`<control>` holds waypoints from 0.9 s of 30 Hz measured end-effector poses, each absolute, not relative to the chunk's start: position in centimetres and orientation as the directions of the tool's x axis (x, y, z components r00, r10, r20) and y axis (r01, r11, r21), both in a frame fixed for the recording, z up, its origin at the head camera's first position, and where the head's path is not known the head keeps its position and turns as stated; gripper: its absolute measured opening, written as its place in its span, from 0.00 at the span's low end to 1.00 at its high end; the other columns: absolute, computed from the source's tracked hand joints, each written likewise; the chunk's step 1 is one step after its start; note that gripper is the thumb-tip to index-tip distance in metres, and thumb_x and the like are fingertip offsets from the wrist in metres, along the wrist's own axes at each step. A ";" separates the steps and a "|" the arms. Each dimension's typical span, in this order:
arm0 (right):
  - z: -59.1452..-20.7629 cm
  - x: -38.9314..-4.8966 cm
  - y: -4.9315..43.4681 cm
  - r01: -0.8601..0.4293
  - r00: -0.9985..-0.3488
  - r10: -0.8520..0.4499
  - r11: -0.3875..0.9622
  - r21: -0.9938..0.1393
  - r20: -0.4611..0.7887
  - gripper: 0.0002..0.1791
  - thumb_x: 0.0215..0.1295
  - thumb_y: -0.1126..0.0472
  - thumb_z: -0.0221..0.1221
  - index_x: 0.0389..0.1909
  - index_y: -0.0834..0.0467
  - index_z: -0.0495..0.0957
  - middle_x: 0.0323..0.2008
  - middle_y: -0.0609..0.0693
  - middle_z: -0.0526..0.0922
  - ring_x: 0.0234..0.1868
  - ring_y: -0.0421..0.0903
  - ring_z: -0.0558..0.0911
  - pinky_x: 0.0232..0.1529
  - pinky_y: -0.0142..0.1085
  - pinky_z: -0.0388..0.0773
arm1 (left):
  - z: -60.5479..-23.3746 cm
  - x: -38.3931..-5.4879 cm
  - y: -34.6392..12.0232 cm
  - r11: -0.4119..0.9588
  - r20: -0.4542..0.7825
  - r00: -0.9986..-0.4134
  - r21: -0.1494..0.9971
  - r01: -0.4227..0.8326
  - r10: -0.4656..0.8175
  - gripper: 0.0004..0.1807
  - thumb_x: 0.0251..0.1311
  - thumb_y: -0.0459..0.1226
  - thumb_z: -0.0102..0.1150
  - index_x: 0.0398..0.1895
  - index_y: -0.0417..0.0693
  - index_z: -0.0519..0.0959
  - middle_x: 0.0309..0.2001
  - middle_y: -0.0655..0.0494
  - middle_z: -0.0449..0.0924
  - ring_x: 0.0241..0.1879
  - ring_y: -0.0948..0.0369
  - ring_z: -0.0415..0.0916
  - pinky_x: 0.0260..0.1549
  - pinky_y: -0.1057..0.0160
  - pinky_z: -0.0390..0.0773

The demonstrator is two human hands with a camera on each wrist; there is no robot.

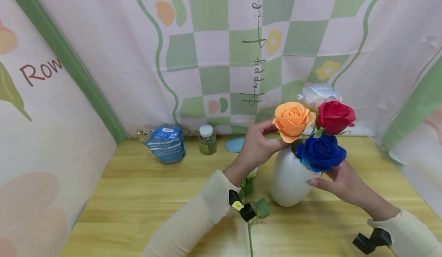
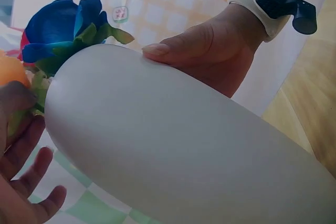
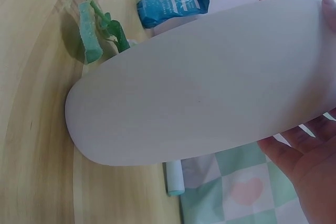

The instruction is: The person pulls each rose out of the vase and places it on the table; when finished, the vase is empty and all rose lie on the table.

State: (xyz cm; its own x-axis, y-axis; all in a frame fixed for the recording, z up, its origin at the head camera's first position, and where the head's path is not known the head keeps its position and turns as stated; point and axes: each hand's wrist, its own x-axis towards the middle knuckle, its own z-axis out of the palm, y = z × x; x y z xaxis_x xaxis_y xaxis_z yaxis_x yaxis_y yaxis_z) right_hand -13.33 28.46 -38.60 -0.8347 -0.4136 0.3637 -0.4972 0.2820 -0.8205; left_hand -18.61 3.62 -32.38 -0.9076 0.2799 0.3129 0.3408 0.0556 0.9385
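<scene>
A white vase (image 1: 291, 180) stands on the wooden table, holding artificial roses. Their blooms crowd over its mouth: an orange rose (image 1: 292, 121), a red rose (image 1: 335, 117), a blue rose (image 1: 322, 152) and a pale white-blue rose (image 1: 319, 95) at the back. My left hand (image 1: 259, 144) pinches the orange rose just under its bloom, thumb and index finger together, the other fingers spread in the left wrist view. On the vase's upper right side, my right hand (image 1: 345, 184) grips the wall, its thumb (image 2: 157, 51) lying along the surface below the blue rose.
A leafy green stem (image 1: 250, 234) lies on the table left of the vase, partly under my left forearm. Along the back stand a blue packet (image 1: 167, 144) and a white-capped jar (image 1: 207, 140). A light blue oval (image 1: 235, 145) lies beside the jar. Patterned curtains (image 1: 210, 11) enclose the table.
</scene>
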 end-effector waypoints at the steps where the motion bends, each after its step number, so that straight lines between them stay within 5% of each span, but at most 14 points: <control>1: -38.6 -13.3 28.5 -0.498 -0.835 -0.413 0.287 -0.818 0.363 0.49 0.52 0.83 0.63 0.73 0.52 0.59 0.64 0.30 0.72 0.61 0.23 0.73 0.53 0.14 0.75 | -32.3 -18.6 3.6 0.050 0.313 -0.907 0.939 0.339 0.281 0.22 0.52 0.32 0.74 0.53 0.42 0.84 0.51 0.47 0.87 0.48 0.66 0.81 0.55 0.67 0.82; 7: -38.6 -13.3 28.5 -0.496 -0.839 -0.411 0.309 -0.812 0.356 0.48 0.52 0.83 0.63 0.73 0.51 0.59 0.64 0.28 0.71 0.61 0.22 0.73 0.53 0.14 0.75 | -32.3 -18.4 3.8 -0.009 0.345 -0.907 0.935 0.354 0.243 0.20 0.55 0.32 0.71 0.52 0.39 0.83 0.50 0.44 0.86 0.47 0.64 0.81 0.54 0.69 0.81; 17: -38.4 -13.3 28.4 -0.513 -0.827 -0.417 0.288 -0.808 0.376 0.46 0.52 0.83 0.63 0.71 0.52 0.62 0.63 0.30 0.73 0.61 0.23 0.74 0.54 0.14 0.74 | -32.0 -18.2 3.9 -0.265 0.465 -0.865 0.872 0.411 0.188 0.23 0.57 0.24 0.66 0.57 0.30 0.75 0.55 0.32 0.78 0.43 0.74 0.78 0.53 0.70 0.83; 27: -38.5 -13.2 28.2 -0.511 -0.834 -0.397 0.293 -0.808 0.384 0.46 0.52 0.83 0.63 0.71 0.53 0.62 0.63 0.29 0.73 0.61 0.23 0.74 0.54 0.14 0.75 | -31.7 -17.9 4.2 -0.325 0.443 -0.888 0.864 0.385 0.125 0.28 0.56 0.24 0.66 0.63 0.36 0.73 0.57 0.35 0.78 0.44 0.72 0.80 0.51 0.65 0.85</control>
